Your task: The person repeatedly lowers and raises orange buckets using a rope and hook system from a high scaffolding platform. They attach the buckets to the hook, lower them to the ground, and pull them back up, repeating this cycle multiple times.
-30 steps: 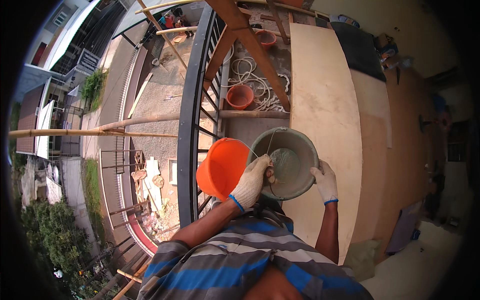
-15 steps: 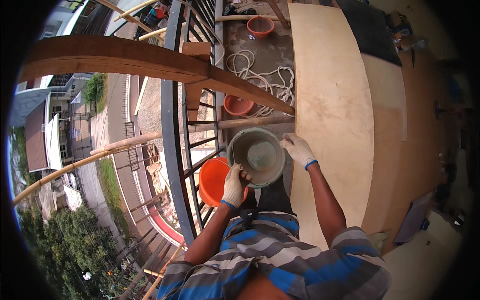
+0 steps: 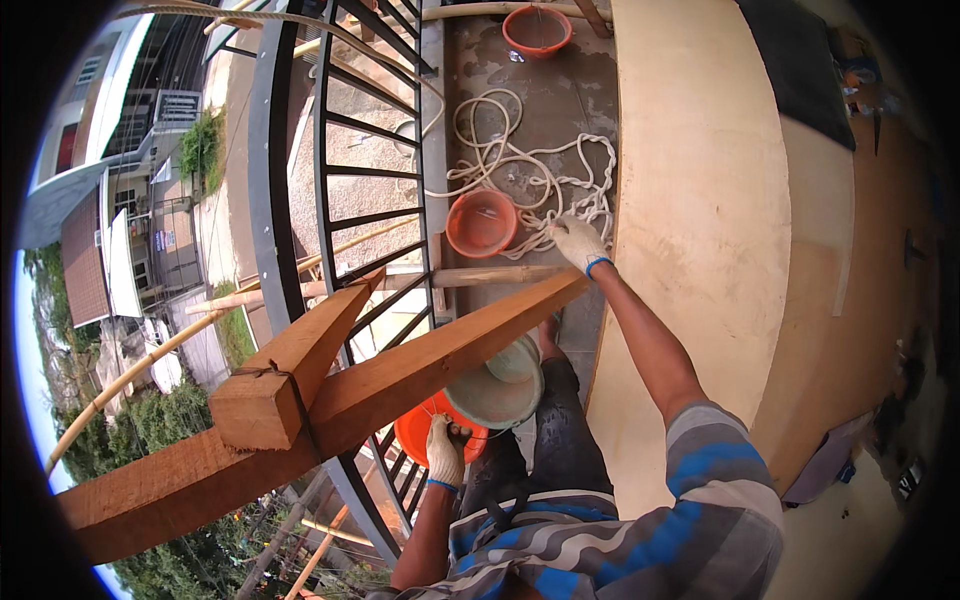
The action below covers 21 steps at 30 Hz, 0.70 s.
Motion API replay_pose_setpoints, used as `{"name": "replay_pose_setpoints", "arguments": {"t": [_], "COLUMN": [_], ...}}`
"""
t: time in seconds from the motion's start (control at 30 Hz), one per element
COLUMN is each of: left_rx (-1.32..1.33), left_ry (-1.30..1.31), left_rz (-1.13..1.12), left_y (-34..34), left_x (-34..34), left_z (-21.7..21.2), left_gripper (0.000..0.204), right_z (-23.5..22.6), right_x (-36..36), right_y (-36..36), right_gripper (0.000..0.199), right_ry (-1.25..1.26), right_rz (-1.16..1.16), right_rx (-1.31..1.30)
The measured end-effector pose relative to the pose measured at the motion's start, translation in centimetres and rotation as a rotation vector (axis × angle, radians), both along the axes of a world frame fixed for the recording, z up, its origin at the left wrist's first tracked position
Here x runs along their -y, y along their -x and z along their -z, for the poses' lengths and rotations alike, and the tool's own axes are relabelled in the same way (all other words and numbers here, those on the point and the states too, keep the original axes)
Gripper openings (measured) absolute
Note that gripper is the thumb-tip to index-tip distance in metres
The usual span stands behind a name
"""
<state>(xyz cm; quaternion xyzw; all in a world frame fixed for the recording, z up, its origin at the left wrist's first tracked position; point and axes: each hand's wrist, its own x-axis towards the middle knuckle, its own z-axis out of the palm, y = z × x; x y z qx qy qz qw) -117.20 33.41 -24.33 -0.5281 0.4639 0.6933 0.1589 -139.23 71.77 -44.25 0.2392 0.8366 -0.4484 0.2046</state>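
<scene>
Gripping orange bucket [image 3: 425, 432] rim, left hand [image 3: 444, 455] fingers closed | right hand [image 3: 577, 242] seemingly closed on white rope [image 3: 520, 170]

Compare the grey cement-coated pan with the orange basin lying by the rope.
The grey cement-coated pan hangs at the railing, held up by the left hand; the orange round basin rests on the concrete floor, untouched. The pan looks larger and crusted grey. Both are round and shallow.

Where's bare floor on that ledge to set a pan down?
Free: wet concrete between the far orange pan and the rope, and the plywood sheet right of the right hand. Crowded: rope coils around the near orange pan, and the beam over the left hand with its stacked pans.
</scene>
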Motion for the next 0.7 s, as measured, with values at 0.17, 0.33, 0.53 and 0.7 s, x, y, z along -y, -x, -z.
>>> {"name": "replay_pose_setpoints", "arguments": {"t": [0.17, 0.33, 0.53, 0.7], "left_rx": [-0.009, 0.129, 0.245, 0.215], "left_ry": [0.006, 0.117, 0.283, 0.252], "left_rz": [-0.058, -0.157, -0.19, -0.13], "left_y": [1.2, 5.4, 7.5, 10.2], "left_x": [-0.5, -3.0, -4.7, -5.3], "left_z": [3.2, 6.6, 9.0, 9.9], "left_gripper": [0.016, 0.016, 0.016, 0.017], "right_z": [11.5, 22.3, 24.7, 23.6], "right_x": [2.6, 6.1, 9.8, 10.7], "right_y": [8.4, 12.2, 13.3, 13.5], "right_gripper": [0.054, 0.07, 0.049, 0.022], "right_ry": [0.028, 0.026, 0.375, 0.641], "right_rz": [-0.36, -0.197, -0.222, 0.104], "right_rx": [0.235, 0.277, 0.256, -0.006]}}
